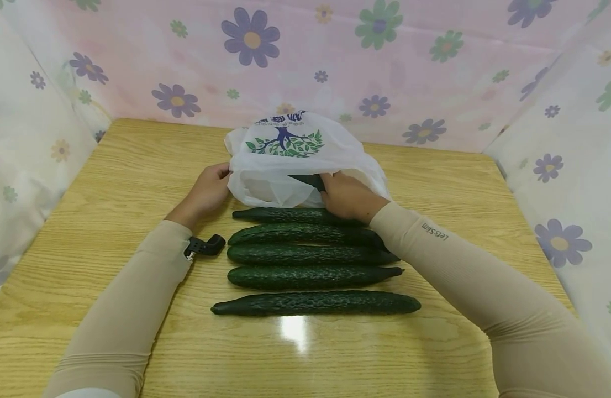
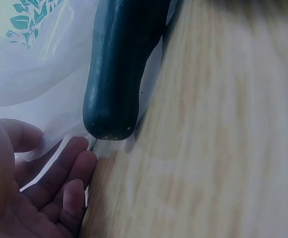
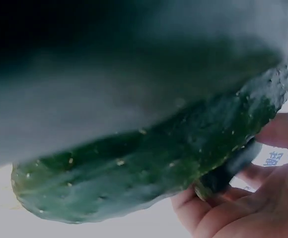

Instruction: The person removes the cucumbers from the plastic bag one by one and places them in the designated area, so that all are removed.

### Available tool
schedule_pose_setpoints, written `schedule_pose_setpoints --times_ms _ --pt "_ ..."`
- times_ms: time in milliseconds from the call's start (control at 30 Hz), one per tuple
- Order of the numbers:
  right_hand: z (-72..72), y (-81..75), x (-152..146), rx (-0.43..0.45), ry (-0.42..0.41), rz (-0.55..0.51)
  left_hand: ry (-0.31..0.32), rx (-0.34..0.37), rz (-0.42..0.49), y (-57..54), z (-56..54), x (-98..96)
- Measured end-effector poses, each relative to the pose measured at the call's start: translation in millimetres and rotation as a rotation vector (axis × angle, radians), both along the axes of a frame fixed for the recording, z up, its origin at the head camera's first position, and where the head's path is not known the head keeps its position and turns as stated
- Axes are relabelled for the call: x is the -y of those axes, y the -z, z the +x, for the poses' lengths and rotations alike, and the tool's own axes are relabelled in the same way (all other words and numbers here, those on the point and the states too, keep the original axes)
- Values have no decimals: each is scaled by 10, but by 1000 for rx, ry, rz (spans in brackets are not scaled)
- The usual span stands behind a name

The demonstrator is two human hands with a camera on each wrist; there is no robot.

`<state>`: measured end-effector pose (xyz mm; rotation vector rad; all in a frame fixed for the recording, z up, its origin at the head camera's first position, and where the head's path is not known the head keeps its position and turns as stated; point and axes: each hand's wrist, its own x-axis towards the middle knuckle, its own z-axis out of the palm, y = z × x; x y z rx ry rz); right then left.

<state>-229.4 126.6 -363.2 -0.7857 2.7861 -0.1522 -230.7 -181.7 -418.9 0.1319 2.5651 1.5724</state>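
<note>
Behind the white plastic bag (image 1: 295, 160), floral cloth (image 1: 335, 61) walled the wooden worktop (image 1: 111, 182) on three sides. Five cucumbers (image 1: 305, 251) lay parallel in front of the bag. The left hand (image 1: 208, 188) pinched the bag's left edge. The right hand (image 1: 347, 196), at the bag's mouth, curled its fingers round a sixth cucumber (image 1: 309, 179). Only the right wrist view showed that grip close (image 3: 243, 198); the left wrist view showed loosely bent fingers (image 2: 69, 188) against plastic.

dark green cucumbers (image 1: 310, 254), white bag (image 1: 280, 166)
</note>
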Motion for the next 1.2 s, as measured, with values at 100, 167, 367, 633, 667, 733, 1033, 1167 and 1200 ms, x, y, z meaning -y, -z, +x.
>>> schedule_pose_setpoints --times_ms 100,167,367,633,667,733,1033,1167,1200 --pt "-1 -11 11 -2 46 -60 -3 3 -1 1 0 -3" --pt "-4 -24 18 -19 68 -90 -3 5 -2 2 1 -3" --pt "6 -67 32 -90 40 -76 -2 15 6 -2 11 -3" --pt "99 -166 4 -62 56 -82 2 28 6 -15 14 -6" --pt "116 -175 0 -45 67 -99 2 28 6 -17 13 -6" --pt "157 -188 -9 -21 85 -148 2 28 5 -19 15 -3" --pt "376 -207 -119 20 129 -323 4 26 9 -19 15 2" --pt "477 -221 -219 46 153 -357 9 35 17 -32 20 -3" --pt "508 -221 -250 55 161 -359 11 38 23 -31 21 -2"
